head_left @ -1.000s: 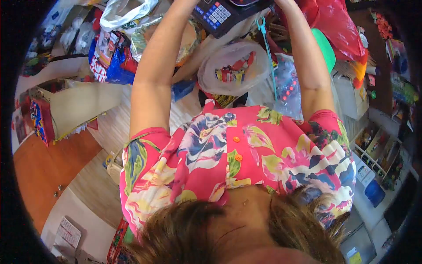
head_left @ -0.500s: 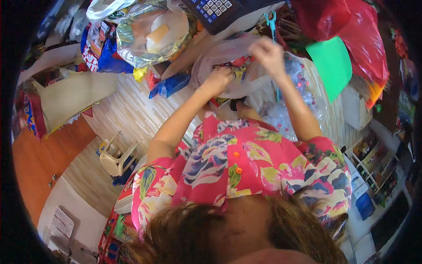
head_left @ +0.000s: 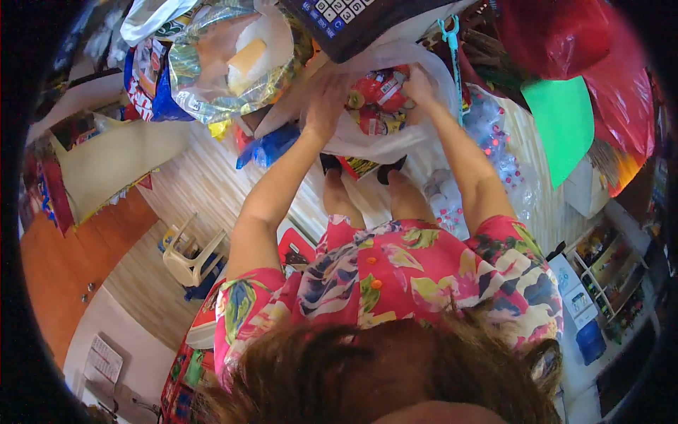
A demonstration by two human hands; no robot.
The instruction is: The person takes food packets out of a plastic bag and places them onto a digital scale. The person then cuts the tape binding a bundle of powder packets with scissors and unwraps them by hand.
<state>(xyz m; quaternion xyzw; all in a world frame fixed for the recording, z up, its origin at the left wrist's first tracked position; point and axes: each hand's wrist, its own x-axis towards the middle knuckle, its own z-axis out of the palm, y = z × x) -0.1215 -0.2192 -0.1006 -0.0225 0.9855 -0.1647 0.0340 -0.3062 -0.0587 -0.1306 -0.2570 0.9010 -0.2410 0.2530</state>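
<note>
A whitish translucent plastic bag (head_left: 364, 145) hangs open in front of me, with red and yellow packets (head_left: 381, 92) inside. My left hand (head_left: 325, 109) is at the bag's left side; whether its fingers grip the plastic is unclear. Inside the right part of the opening, my right hand (head_left: 418, 85) touches the red packets, its fingertips partly hidden. Just above the bag is a dark calculator (head_left: 339, 21).
Upper left are a clear bag (head_left: 205, 92) and a blue-red packet (head_left: 152, 88). To the right hang a turquoise hook stick (head_left: 454, 63), a green sheet (head_left: 561, 124) and a red bag (head_left: 607, 78). A beige chair (head_left: 187, 261) stands lower left.
Both hands have come down from the calculator area to the bag. The bag's mouth is wider, and more red packets show in it. The view has shifted, showing my legs.
</note>
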